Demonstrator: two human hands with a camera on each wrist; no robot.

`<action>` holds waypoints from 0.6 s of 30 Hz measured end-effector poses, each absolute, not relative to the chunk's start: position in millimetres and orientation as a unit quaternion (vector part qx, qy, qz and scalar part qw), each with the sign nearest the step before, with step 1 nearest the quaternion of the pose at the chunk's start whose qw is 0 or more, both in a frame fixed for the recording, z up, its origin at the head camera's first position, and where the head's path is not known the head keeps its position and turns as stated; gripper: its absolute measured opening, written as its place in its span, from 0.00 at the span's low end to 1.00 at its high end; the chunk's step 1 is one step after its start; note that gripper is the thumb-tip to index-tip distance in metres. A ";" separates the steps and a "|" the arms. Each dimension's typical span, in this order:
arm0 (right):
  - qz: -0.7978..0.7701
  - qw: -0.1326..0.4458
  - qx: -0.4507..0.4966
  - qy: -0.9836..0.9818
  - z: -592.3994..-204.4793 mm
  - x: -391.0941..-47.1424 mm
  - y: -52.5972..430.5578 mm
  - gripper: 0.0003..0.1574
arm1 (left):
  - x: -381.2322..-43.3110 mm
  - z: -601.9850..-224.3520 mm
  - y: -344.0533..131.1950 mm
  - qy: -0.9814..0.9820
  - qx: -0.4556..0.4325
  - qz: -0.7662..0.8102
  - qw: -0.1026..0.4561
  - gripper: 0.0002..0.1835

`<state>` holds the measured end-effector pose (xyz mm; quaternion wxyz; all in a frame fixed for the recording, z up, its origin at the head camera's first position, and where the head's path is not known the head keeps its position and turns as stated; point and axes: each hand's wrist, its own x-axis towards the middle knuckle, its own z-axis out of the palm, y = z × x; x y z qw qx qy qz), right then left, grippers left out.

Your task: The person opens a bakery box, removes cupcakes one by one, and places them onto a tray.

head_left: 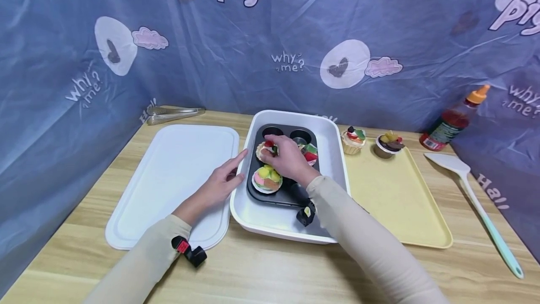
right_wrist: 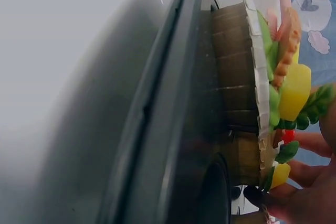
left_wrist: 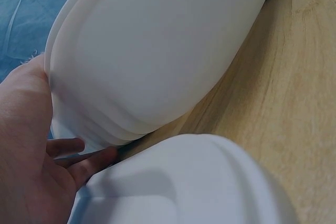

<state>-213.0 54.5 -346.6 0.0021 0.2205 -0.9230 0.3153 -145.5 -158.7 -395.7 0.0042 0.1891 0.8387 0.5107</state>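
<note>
Pinching a cupcake (head_left: 259,149) at the middle-left well of a dark muffin tin (head_left: 276,198) with the right hand (head_left: 288,156).
With the grip narrow around that cupcake, reaching across the tin, inside a white bin (head_left: 270,219); with fingers extended and a wide grip, touching the bin's left side with the left hand (head_left: 219,182). Just nearer in the tin, a second cupcake (head_left: 266,179) topped in yellow, pink and brown; partly behind the right hand, a third cupcake (head_left: 311,155) in red and green. To the right, a yellow tray (head_left: 392,201), with a pale cupcake (head_left: 353,140) and a brown cupcake (head_left: 386,147) at its far end. To the left, a white tray (head_left: 177,177), with metal tongs (head_left: 173,115) beyond. Farther right on the wooden surface (head_left: 295,271), a sauce bottle (head_left: 448,123) and a spatula (head_left: 500,245).
</note>
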 end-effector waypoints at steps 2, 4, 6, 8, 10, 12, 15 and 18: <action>0.316 0.002 0.221 -0.923 -346.8 -212.8 54.9 0.34 | -145.5 -395.7 -158.6 0.837 0.190 0.513 0.005 0.34; 0.316 0.003 0.221 -0.923 -347.0 -212.6 55.3 0.34 | -145.2 -395.9 -158.6 0.836 0.189 0.515 0.005 0.34; 0.315 0.003 0.222 -0.923 -347.2 -212.5 55.8 0.34 | -145.1 -396.1 -158.6 0.836 0.187 0.516 0.006 0.34; 0.313 0.005 0.225 -0.923 -347.6 -212.6 56.4 0.34 | -145.0 -396.4 -158.5 0.836 0.185 0.517 0.007 0.34; 0.312 0.007 0.226 -0.923 -348.0 -212.4 57.1 0.34 | -145.0 -396.6 -158.3 0.836 0.184 0.516 0.007 0.34; 0.311 0.012 0.229 -0.923 -348.5 -212.3 57.7 0.34 | -145.2 -396.5 -157.8 0.837 0.184 0.516 0.007 0.34; 0.308 0.020 0.230 -0.923 -348.6 -212.1 58.7 0.34 | -145.4 -396.4 -157.5 0.838 0.184 0.514 0.006 0.34; 0.306 0.028 0.231 -0.923 -348.8 -212.3 59.2 0.34 | -145.5 -396.5 -157.6 0.839 0.184 0.512 0.004 0.34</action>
